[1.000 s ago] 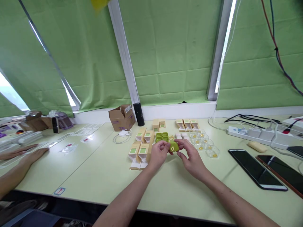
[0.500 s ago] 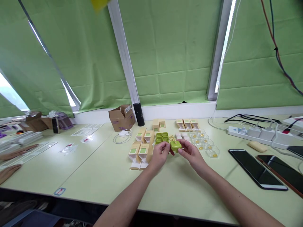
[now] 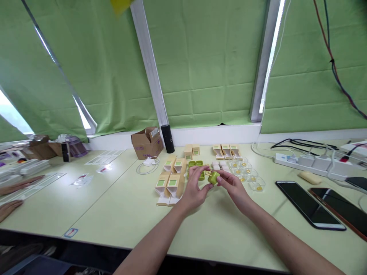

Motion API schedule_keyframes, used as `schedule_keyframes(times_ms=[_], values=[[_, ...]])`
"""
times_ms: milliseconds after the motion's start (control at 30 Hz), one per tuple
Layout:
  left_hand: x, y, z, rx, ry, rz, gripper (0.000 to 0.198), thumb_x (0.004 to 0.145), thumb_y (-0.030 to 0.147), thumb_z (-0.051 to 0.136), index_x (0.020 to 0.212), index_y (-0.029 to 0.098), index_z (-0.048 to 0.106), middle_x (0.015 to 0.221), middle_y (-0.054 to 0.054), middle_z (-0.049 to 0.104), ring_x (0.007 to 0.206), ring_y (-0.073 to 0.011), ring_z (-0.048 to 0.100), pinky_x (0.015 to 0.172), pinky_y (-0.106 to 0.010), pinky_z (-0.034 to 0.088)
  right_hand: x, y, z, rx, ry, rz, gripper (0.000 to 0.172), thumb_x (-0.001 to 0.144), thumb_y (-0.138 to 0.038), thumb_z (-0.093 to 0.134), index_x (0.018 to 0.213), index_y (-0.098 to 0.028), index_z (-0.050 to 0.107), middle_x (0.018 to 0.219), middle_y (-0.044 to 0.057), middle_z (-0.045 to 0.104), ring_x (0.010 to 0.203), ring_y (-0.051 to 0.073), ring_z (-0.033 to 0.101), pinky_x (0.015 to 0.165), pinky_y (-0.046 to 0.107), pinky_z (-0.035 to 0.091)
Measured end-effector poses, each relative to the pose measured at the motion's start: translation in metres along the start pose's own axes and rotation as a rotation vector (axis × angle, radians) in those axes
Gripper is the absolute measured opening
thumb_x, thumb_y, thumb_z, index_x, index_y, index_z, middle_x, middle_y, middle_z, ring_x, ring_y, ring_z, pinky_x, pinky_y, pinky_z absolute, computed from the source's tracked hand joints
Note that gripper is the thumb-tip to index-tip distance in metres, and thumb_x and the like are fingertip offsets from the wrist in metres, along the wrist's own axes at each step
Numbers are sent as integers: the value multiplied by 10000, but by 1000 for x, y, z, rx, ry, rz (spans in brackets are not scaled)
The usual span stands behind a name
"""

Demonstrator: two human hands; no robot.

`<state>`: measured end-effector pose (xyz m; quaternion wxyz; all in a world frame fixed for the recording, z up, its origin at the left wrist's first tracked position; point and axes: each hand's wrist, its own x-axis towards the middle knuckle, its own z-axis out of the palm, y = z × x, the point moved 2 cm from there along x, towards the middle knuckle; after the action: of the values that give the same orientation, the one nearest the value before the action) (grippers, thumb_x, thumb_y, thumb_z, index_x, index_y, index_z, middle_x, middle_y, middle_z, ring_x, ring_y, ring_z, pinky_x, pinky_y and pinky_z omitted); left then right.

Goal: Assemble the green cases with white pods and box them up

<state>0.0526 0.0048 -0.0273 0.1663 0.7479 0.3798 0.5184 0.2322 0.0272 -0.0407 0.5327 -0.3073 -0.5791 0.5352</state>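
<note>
A small rounded green case (image 3: 213,178) is held above the table between my two hands. My right hand (image 3: 232,187) grips its right side between thumb and fingers. My left hand (image 3: 195,189) curves around the left side, its thumb at the lower edge and its fingertips above. Behind the hands are green square trays or cups (image 3: 195,163), partly hidden by my left hand. White blocks (image 3: 220,167) sit just to their right. Several open beige cartons with green labels (image 3: 172,182) stand left of my left hand.
Clear plastic containers with yellow bits (image 3: 256,184) lie to the right. Farther right are a phone (image 3: 311,205), a power strip (image 3: 309,162) and cables. A cardboard box (image 3: 146,144) and black cylinder (image 3: 167,138) stand behind. Another person's hands (image 3: 10,208) rest at far left.
The green case has turned in my hands and now shows a different side. My left fingers have spread from a pinch, with the thumb now below the case.
</note>
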Motion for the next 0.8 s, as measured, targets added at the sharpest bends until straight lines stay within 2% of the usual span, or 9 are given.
schedule_keyframes(times_ms=[100, 167, 300, 400, 467, 633, 800], values=[[0, 2, 2, 29, -74, 36, 560, 857, 95, 726, 1362, 315, 631, 1336, -81, 642, 1345, -303, 442, 1155, -531, 408, 1, 3, 0, -107, 27, -36, 546, 792, -630, 801, 1159, -230, 745, 1057, 97, 774, 980, 282, 704, 846, 417, 549], [1, 3, 2, 23, -74, 28, 518, 855, 96, 729, 1321, 312, 667, 1326, -77, 653, 1335, -306, 451, 1154, -537, 406, 1, 2, -1, -161, 46, -62, 532, 822, -623, 771, 1172, -224, 724, 1061, 106, 776, 981, 288, 708, 846, 425, 544], [5, -3, -2, -67, 49, -82, 471, 819, 139, 781, 1260, 287, 705, 1277, -86, 662, 1295, -296, 520, 1128, -500, 444, 2, -6, -13, -341, 161, -185, 387, 946, -526, 639, 1195, -236, 697, 1042, 91, 784, 991, 276, 708, 882, 426, 500], [8, -14, -4, -207, 105, -220, 481, 814, 193, 797, 1281, 257, 701, 1328, -103, 643, 1221, -271, 598, 1099, -463, 475, 6, -12, -31, -642, 308, -282, 270, 925, -400, 642, 1131, -244, 722, 1046, 74, 764, 980, 276, 662, 863, 419, 476], [10, -21, -3, -338, 117, -280, 521, 814, 240, 809, 1319, 235, 676, 1342, -113, 657, 1163, -254, 637, 1070, -442, 500, 9, -12, -40, -849, 333, -323, 229, 899, -314, 629, 1091, -235, 728, 1052, 76, 754, 1015, 289, 624, 896, 433, 460], [11, -36, 0, -588, 145, -336, 642, 783, 379, 872, 1353, 193, 643, 1326, -126, 694, 1103, -235, 684, 975, -371, 555, 9, -8, -46, -1375, 233, -314, 206, 855, -180, 622, 1003, -238, 752, 1101, 89, 744, 1100, 319, 554, 932, 455, 381], [11, -43, 0, -663, 183, -351, 700, 745, 421, 910, 1346, 185, 638, 1309, -145, 717, 1120, -250, 703, 918, -345, 574, 6, -6, -43, -1570, 144, -300, 252, 816, -118, 636, 1009, -229, 752, 1145, 115, 721, 1157, 329, 512, 961, 458, 334]])
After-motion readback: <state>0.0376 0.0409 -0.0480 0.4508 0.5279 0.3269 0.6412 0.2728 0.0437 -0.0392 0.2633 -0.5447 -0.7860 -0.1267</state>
